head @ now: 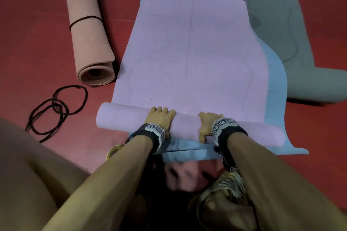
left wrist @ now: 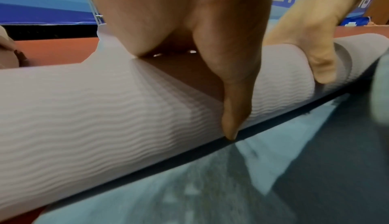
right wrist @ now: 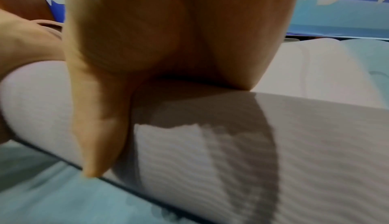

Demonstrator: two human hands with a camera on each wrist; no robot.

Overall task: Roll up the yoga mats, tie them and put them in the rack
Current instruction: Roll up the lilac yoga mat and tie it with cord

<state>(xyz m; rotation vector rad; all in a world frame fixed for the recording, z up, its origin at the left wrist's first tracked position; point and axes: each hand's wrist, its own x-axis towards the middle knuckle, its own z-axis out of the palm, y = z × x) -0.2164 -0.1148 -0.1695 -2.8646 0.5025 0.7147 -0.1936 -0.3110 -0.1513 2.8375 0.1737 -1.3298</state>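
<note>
Left hand (head: 161, 118) is gripping the rolled end of the lilac mat (head: 191, 52), fingers draped over the top, thumb (left wrist: 233, 111) pressing down the near side to the seam. Right hand (head: 206, 125) is clamping the same roll just beside it, thumb (right wrist: 99, 136) hooking down the front in the same way.

The roll (head: 124, 118) is lying crosswise in front of the person, long axis running left to right; the unrolled length is stretching straight away, its far end curling up. It is lying on a light blue mat (head: 276, 84), whose edges are showing to the right and along the near side.

On the red floor (head: 37, 43) to the left, a pink mat (head: 88, 30) is lying rolled and tied with a dark cord (head: 84, 19), open end facing the person. Loose black cord (head: 58, 107) is coiling near it. A grey-green mat (head: 277, 24) is lying rumpled to the right, crowding the blue one.
</note>
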